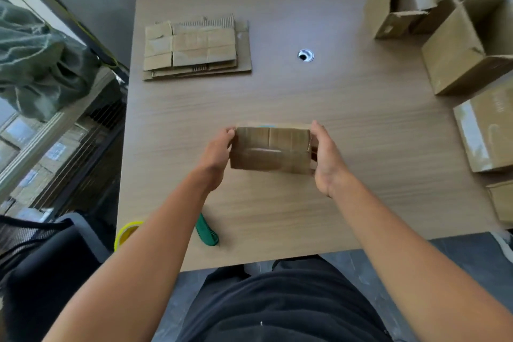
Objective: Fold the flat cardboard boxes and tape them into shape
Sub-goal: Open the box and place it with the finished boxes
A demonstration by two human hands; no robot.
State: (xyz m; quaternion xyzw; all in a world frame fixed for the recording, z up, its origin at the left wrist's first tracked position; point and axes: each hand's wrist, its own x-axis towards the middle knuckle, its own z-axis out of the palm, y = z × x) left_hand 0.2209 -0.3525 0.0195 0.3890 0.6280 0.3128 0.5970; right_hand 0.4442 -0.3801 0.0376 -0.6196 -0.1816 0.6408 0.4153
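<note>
At the frame's centre, the left hand [218,153] and right hand [327,158] grip the ends of a small cardboard box [269,150] over the table [277,97]. Flat cardboard sheets [194,47] lie stacked upper left. Folded boxes [458,58] crowd the right edge. A yellow tape roll [125,233] and a green cutter [207,233] lie lower left.

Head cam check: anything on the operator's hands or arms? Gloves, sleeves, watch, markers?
Nothing worn: the left hand and right hand are ungloved, no rings visible. The left forearm and right forearm show no sleeves, watch, bands or markers up to the frame edge. Only clothing in view: black garment over the lap.
</note>
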